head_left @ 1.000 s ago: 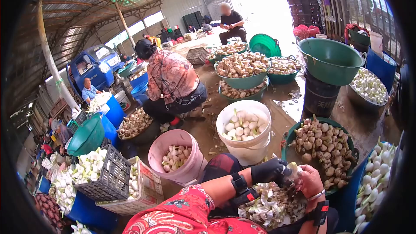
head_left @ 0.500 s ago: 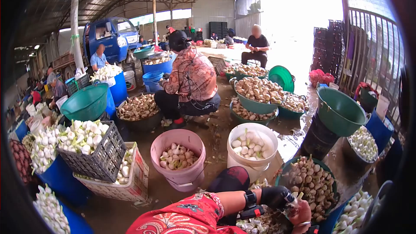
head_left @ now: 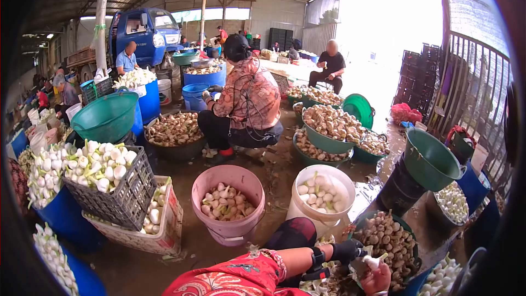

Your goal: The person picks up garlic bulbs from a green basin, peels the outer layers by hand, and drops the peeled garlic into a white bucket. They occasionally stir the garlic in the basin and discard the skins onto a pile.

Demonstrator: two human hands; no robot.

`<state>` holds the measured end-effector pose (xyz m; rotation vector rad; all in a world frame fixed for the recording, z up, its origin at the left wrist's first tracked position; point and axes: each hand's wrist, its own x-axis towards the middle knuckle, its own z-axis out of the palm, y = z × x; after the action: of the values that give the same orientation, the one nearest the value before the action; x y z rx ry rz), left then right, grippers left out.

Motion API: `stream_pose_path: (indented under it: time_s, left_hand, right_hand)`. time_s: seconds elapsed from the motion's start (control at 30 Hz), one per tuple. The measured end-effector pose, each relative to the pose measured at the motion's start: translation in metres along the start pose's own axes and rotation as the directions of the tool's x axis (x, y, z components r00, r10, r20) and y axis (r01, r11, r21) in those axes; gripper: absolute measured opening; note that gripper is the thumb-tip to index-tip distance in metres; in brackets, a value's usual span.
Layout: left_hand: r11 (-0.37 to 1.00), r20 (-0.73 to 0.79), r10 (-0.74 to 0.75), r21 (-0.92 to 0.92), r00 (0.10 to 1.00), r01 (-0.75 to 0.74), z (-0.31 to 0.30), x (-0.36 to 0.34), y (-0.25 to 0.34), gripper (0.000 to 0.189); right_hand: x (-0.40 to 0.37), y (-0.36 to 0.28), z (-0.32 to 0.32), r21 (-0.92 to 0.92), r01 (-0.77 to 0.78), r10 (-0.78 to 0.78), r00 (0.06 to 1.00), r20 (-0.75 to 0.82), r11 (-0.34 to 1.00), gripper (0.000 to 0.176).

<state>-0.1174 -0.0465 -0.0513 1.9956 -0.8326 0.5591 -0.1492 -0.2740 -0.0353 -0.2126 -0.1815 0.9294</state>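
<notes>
My right hand [head_left: 376,279], bare with a band at the wrist, has its fingers closed on a peeled white garlic bulb [head_left: 374,262] with a short green stem. Just left of the bulb is my left hand [head_left: 347,251], in a black glove, its fingers curled; whatever it grips is too small to make out. Both hands are above the edge of a green tub [head_left: 361,220] heaped with unpeeled, brownish garlic [head_left: 390,241]. Loose peel and husks [head_left: 329,282] lie below my left forearm.
Ahead stand a white bucket [head_left: 296,208] of peeled garlic and a pink bucket [head_left: 200,197] of garlic. A black crate [head_left: 118,200] of bulbs sits at left. A stacked green basin [head_left: 430,156] rises at right. A co-worker in a patterned jacket [head_left: 249,96] crouches beyond.
My left hand has drawn back to the left from the garlic, and the bulb now shows clear and white in my right hand. The camera view has shifted slightly.
</notes>
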Motion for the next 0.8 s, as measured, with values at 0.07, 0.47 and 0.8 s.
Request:
stream_pose_path:
  time_s: [0.07,0.47,0.8]
  left_hand:
    - [0.729,0.304,-0.612,-0.143,0.73,0.67,-0.036,0.013,0.027,0.031]
    - [0.906,0.202,-0.318,-0.224,0.926,0.36,-0.054,0.036,0.085,0.054]
    - [0.977,0.234,-0.163,-0.093,0.958,0.19,-0.039,0.033,0.07,0.02]
  right_hand:
    - [0.0,0.006,0.013,-0.299,0.149,-0.231,0.937,-0.262,0.943,0.043]
    - [0.022,0.022,0.045,-0.537,0.052,-0.371,0.778,-0.507,0.842,0.021]
    - [0.032,0.022,0.043,-0.411,0.241,-0.399,0.844,-0.359,0.879,0.021]
